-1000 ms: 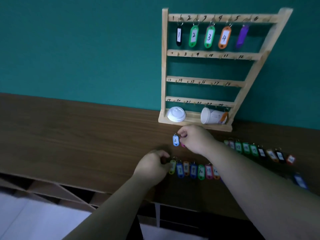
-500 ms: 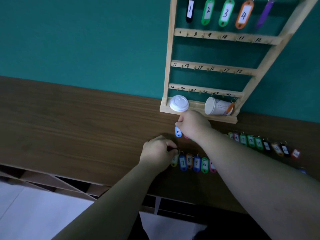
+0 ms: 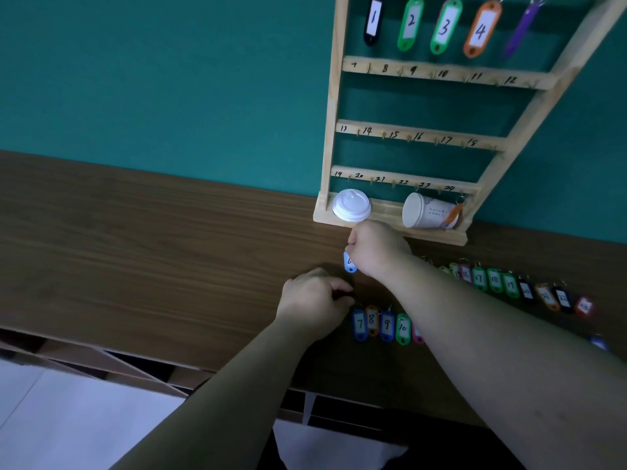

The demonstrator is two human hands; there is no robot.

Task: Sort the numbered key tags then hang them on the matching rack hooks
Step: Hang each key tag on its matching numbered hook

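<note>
A wooden rack (image 3: 334,96) with numbered hooks leans on the teal wall. Tags 1 (image 3: 373,20), 2 (image 3: 410,23), 3 (image 3: 445,27) and 4 (image 3: 481,28) hang on its top row, with a purple tag (image 3: 520,28) beside them. My right hand (image 3: 376,249) pinches the blue tag 6 (image 3: 349,263) just below the rack's base. My left hand (image 3: 314,301) is curled over the left end of the near row, where a tag lies hidden under its fingers. Tags 7 (image 3: 359,324), 8, 9 and 10 (image 3: 403,329) lie beside it.
A second row of tags (image 3: 495,281), numbered from about 16 upward, stretches right along the brown table (image 3: 169,249). A white cup lid (image 3: 351,205) and a tipped paper cup (image 3: 427,212) sit on the rack's base. The table's front edge runs below my forearms.
My right hand has carried tag 6 a little up, closer to the rack's base. My left hand now covers the yellow-green tag at the row's left end. The view has dropped lower.
</note>
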